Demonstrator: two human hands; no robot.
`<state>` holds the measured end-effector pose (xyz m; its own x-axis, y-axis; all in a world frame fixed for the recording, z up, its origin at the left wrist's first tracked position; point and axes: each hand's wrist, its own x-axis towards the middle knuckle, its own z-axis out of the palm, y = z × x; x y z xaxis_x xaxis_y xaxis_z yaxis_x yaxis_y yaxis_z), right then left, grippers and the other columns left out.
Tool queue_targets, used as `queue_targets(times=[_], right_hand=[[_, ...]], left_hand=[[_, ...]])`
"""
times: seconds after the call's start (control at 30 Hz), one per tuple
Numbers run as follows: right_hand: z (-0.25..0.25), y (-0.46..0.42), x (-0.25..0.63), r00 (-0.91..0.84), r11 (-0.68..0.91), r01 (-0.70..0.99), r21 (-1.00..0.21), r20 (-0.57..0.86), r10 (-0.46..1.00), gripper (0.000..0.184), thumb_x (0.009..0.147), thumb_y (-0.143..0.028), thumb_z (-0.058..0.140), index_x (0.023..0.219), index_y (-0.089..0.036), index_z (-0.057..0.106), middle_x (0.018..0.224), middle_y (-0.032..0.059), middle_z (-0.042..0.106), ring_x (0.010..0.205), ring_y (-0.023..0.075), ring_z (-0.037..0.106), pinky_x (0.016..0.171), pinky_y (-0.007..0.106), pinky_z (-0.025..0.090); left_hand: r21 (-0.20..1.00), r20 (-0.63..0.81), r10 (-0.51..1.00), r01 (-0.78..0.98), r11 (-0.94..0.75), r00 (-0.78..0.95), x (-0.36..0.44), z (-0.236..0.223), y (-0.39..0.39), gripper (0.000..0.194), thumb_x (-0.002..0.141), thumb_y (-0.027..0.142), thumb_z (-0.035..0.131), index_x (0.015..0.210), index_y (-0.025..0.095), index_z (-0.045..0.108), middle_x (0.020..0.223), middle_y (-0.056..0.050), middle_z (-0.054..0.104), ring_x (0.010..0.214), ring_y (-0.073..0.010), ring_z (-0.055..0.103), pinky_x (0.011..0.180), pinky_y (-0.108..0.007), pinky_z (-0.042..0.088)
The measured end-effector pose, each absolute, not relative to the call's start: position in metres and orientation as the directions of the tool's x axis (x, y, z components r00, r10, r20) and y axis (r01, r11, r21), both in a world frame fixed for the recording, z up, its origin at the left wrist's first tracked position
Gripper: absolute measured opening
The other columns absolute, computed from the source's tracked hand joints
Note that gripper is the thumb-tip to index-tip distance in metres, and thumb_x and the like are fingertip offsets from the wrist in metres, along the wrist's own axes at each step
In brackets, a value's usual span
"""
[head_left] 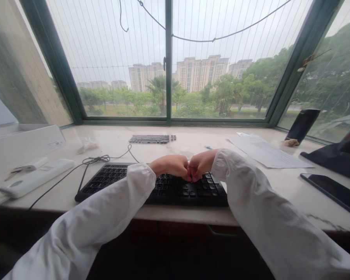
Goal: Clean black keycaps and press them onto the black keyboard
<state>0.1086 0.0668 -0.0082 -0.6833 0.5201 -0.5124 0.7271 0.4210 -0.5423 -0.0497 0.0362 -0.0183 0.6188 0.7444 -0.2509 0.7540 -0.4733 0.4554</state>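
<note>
A black keyboard (105,179) lies along the front of the white sill, its left keys looking like open sockets without caps. Over its right part, my left hand (173,165) and my right hand (203,161) meet, fingers curled and fingertips pressed together. Both are closed; whatever is between the fingertips is too small and hidden to name. Some keys under and beside my right hand still look full and flat. Farther back, loose dark keycaps (150,139) are laid out in close rows like a keyboard.
The keyboard's cable (97,158) is bundled at the left, near a white power strip (37,177) and a white box (26,140). To the right are paper sheets (268,151), a phone lying flat (335,190) and a dark upright object (303,124). A window frame (169,121) bounds the back.
</note>
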Motion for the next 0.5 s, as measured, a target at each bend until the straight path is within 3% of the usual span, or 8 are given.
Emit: queue_targets(times=[0.1,0.2,0.3,0.4,0.5], right_hand=[[-0.008,0.065,0.110,-0.701,0.412,0.707,-0.574,-0.491,0.518,0.034,0.046,-0.042,0.088,0.052,-0.018,0.066,0.049,-0.0017,0.058,0.052,0.0103,0.049,0.054,0.026,0.037],[-0.001,0.066,0.121,-0.735,0.433,0.669,-0.604,-0.455,0.502,0.039,0.051,-0.051,0.083,0.058,-0.017,0.065,0.054,-0.0022,0.059,0.058,0.0107,0.052,0.058,0.025,0.038],[0.008,0.075,0.137,-0.718,0.462,0.642,-0.613,-0.268,0.643,0.040,0.061,-0.053,0.077,0.069,-0.015,0.066,0.062,-0.0011,0.063,0.063,0.0122,0.055,0.061,0.026,0.040],[0.009,0.087,0.148,-0.526,0.469,0.730,-0.498,0.030,0.850,0.032,0.072,-0.047,0.071,0.078,-0.016,0.069,0.076,0.0031,0.068,0.071,0.0152,0.058,0.065,0.028,0.043],[-0.002,0.098,0.148,-0.375,0.434,0.803,-0.410,0.220,0.901,0.027,0.078,-0.043,0.066,0.084,-0.017,0.070,0.086,0.0061,0.070,0.077,0.0175,0.061,0.069,0.030,0.046]], left_hand=[[0.450,-0.255,0.756,0.766,-0.459,0.602,-0.049,-0.018,0.036,0.016,0.067,0.030,0.071,0.067,0.015,0.068,0.058,0.003,0.054,0.057,-0.0104,0.044,0.056,-0.025,0.032],[0.532,-0.248,0.747,0.731,-0.427,0.617,-0.057,-0.014,0.040,0.024,0.067,0.040,0.073,0.073,0.017,0.072,0.059,0.003,0.055,0.057,-0.0099,0.045,0.055,-0.024,0.033],[0.600,-0.110,0.819,0.695,-0.397,0.563,-0.072,-0.006,0.049,0.029,0.072,0.045,0.070,0.082,0.018,0.074,0.068,0.000,0.063,0.061,-0.0113,0.051,0.056,-0.024,0.037],[0.462,0.133,0.944,0.824,-0.328,0.301,-0.088,-0.001,0.061,0.020,0.074,0.034,0.068,0.079,0.016,0.074,0.079,-0.007,0.070,0.071,-0.0163,0.060,0.064,-0.027,0.045],[0.212,0.283,0.953,0.962,-0.174,0.110,-0.101,-0.003,0.071,0.012,0.074,0.019,0.064,0.078,0.014,0.073,0.084,-0.012,0.072,0.080,-0.0222,0.064,0.070,-0.030,0.049]])
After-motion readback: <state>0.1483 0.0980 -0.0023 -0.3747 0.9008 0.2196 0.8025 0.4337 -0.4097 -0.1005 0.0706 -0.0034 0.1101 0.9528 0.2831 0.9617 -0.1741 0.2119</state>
